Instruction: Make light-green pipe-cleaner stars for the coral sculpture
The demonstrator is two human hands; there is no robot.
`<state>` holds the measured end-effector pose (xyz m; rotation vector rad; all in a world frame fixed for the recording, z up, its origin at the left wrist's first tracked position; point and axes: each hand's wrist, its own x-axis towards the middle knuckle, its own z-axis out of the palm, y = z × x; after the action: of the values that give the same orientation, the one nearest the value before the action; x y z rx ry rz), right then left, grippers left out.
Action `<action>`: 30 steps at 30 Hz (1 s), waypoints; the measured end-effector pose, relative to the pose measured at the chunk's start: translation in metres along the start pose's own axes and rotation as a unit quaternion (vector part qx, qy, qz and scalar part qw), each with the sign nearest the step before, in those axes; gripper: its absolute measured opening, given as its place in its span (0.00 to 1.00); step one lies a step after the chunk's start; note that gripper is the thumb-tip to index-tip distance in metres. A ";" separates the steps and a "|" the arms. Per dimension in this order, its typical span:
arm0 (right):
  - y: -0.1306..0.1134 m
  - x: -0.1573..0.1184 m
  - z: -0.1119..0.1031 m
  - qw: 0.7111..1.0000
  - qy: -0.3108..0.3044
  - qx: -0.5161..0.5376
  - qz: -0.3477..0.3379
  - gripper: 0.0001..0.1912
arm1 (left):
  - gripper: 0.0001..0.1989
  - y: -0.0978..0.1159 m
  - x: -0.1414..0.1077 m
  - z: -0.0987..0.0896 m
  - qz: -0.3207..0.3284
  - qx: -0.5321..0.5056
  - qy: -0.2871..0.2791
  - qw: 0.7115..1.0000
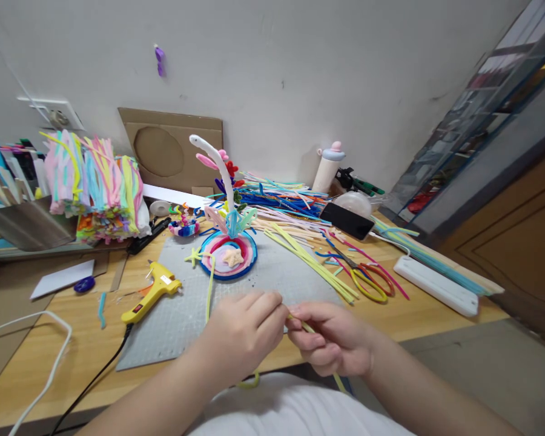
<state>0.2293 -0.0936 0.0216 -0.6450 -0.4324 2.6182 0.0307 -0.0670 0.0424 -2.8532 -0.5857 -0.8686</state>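
Note:
My left hand [249, 330] and my right hand [331, 339] meet over the near edge of the table, both closed on a yellow pipe cleaner [307, 327]. One part of it runs down below my right hand, and a yellow loop shows under my left. Behind my left hand, a yellow strand [210, 287] rises toward a small yellow star [194, 257]; whether it joins the piece I hold is hidden. Farther back stands a round coiled base [253, 266] in blue, pink and white, bearing a beige star [232, 258] and a tall white curved stem [218, 160].
A yellow glue gun [157, 293] lies left on the grey cutting mat [163, 336]. Scissors [367, 281], loose yellow pipe cleaners [313, 260], a phone [347, 221] and a white power strip [436, 286] lie right. Bundled pipe cleaners [95, 181] stand back left.

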 end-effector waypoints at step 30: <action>0.028 -0.013 0.016 0.600 0.276 -0.703 -0.264 0.11 | 0.04 0.010 0.012 -0.002 -0.222 -0.212 -0.200 0.931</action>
<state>0.2230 -0.1273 0.0294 -1.3606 -2.0624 0.9166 0.0427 -0.0728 0.0506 -3.3884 -1.2724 -0.4930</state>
